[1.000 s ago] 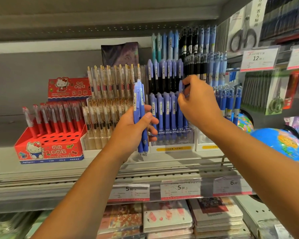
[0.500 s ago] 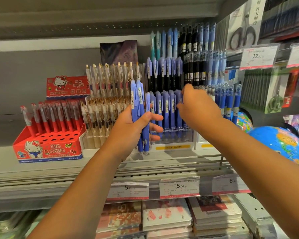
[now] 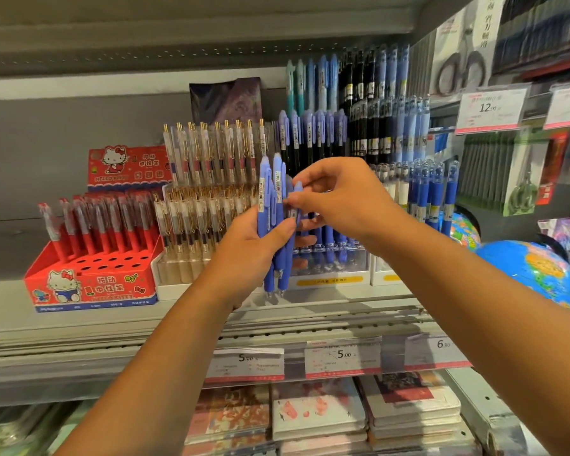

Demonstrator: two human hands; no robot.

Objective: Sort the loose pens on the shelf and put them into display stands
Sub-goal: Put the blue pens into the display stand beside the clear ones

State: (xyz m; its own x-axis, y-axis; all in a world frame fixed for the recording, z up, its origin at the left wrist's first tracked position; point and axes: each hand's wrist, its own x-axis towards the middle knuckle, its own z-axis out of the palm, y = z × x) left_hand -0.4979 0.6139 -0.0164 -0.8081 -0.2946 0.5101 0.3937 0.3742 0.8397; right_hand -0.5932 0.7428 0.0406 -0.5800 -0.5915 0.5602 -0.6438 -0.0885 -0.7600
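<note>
While a bundle of blue pens is held upright with tips down, the grip of the left hand is clenched round the barrels, with the thumb laid across the front. A single pen at the right edge of the bundle is pinched near its top between the thumb and fingertips of the right hand. Both hands are raised in front of the clear display stand on the shelf, where more blue pens are stood in rows. Barcode stickers are seen on the held pens. "HELLO KITTY" is printed on a red stand at the left. Two price labels on the near shelf edge are marked 5.00.
</note>
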